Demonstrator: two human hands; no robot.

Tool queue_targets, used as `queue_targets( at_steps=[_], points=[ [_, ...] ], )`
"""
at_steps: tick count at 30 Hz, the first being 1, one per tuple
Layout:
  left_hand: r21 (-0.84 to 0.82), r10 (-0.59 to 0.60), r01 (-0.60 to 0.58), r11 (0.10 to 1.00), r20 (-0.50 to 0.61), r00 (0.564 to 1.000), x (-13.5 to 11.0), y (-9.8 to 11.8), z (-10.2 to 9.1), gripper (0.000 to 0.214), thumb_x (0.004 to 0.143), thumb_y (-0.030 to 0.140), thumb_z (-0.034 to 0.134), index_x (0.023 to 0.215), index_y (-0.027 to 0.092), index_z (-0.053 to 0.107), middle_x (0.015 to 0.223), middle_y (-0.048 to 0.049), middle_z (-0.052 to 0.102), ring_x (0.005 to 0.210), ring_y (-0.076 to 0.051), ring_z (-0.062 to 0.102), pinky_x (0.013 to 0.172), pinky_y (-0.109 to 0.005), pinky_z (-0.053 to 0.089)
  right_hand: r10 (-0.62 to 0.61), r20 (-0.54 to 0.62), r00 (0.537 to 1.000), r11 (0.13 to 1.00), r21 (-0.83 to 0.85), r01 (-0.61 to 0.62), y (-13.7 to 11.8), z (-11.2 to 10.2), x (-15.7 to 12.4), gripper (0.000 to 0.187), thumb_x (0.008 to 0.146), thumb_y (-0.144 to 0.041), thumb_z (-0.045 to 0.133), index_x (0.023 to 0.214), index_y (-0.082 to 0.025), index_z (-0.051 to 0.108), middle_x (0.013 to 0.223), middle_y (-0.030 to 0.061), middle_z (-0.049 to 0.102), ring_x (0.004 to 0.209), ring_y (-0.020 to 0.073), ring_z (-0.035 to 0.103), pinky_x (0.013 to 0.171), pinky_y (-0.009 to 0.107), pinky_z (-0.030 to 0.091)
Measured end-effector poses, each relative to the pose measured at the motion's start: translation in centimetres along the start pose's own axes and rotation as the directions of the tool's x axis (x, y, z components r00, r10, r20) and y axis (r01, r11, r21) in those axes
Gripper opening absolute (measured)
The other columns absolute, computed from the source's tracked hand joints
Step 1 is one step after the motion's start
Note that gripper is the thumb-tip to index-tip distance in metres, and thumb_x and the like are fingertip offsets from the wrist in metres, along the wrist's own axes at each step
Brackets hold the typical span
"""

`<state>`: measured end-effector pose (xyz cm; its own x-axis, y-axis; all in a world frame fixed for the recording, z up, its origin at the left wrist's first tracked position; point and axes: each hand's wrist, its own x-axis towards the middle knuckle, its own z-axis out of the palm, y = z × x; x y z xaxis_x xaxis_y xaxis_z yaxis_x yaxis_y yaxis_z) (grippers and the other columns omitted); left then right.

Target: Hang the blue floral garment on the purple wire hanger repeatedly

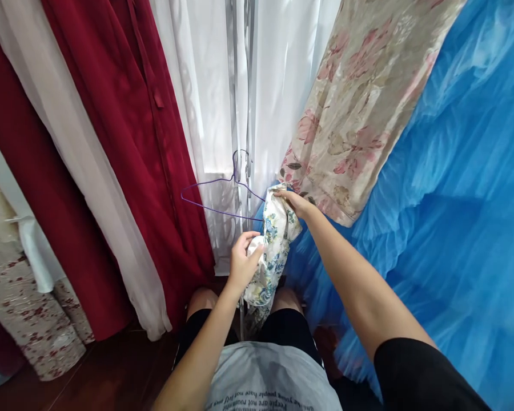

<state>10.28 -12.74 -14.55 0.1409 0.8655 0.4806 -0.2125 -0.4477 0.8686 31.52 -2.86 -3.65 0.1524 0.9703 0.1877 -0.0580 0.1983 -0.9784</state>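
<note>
Our left hand (243, 261) and right hand (294, 201) squeeze the flowery cloth (278, 235); we should keep its top flat by the hanger (221, 209).

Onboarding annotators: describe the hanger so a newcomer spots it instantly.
Find the shiny metal pole running down the middle, before the white curtain. The hanger hangs on it just above the left hand, which grips the floral cloth. It is bare thin purple wire amid hanging fabric.
</note>
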Motion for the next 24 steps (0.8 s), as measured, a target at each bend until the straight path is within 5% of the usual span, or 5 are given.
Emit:
queue_targets(
  at_steps=[6,9,16,20,24],
  points=[
    [-0.086,-0.161,0.165,0.983,0.052,0.986,1.5,1.3,-5.0,0.043,0.067,0.027,0.085,0.104,0.016,0.065,0.096,-0.0067,0.072,0.085,-0.019,0.067,0.078,-0.028,0.051,0.151,0.290,0.945,0.984,0.050,-0.173,0.1,0.1,0.1,0.012,0.077,-0.014,0.076,0.086,-0.008,0.073,0.075,0.0100,0.076,0.062,0.0198,0.069,0.059,0.030,0.055],
    [-0.151,-0.230,0.247,0.957,0.121,0.966,1.6,1.8,-5.0,0.048,0.067,0.029,0.087,0.106,0.016,0.064,0.095,-0.0061,0.071,0.080,-0.018,0.066,0.073,-0.027,0.052,0.243,0.278,0.929,0.965,0.025,-0.260,0.4,0.4,-0.1,0.014,0.076,-0.017,0.082,0.082,-0.008,0.073,0.069,0.0104,0.075,0.056,0.0196,0.067,0.053,0.029,0.053],
    [-0.083,-0.159,0.182,0.980,0.227,0.961,2.2,2.1,-4.6,0.049,0.072,0.032,0.085,0.111,0.019,0.061,0.101,-0.0062,0.070,0.085,-0.017,0.066,0.076,-0.026,0.052,0.273,0.265,0.925,0.959,0.003,-0.284,-0.2,0.3,-1.2,0.021,0.082,-0.031,0.078,0.080,-0.011,0.072,0.064,0.0105,0.074,0.051,0.0212,0.066,0.048,0.031,0.052],
    [0.236,-0.337,0.246,0.940,0.532,0.777,3.0,1.3,-9.1,0.043,0.071,0.040,0.084,0.103,0.015,0.066,0.090,-0.0056,0.070,0.077,-0.018,0.064,0.068,-0.026,0.048,0.360,0.285,0.888,0.932,-0.068,-0.356,-1.5,-0.5,-1.5,0.018,0.085,-0.029,0.075,0.085,-0.011,0.073,0.071,0.0127,0.076,0.059,0.0245,0.071,0.054,0.034,0.057],
    [0.598,-0.507,0.051,0.800,0.627,0.591,3.3,0.8,-15.0,0.041,0.078,0.053,0.073,0.073,0.013,0.067,0.067,-0.0003,0.060,0.063,-0.015,0.053,0.059,-0.024,0.040,0.352,0.302,0.886,0.932,-0.198,-0.303,-2.9,-1.2,-1.3,0.015,0.086,-0.027,0.074,0.091,-0.013,0.075,0.080,0.0111,0.079,0.061,0.0215,0.072,0.057,0.028,0.057]
  ],
)
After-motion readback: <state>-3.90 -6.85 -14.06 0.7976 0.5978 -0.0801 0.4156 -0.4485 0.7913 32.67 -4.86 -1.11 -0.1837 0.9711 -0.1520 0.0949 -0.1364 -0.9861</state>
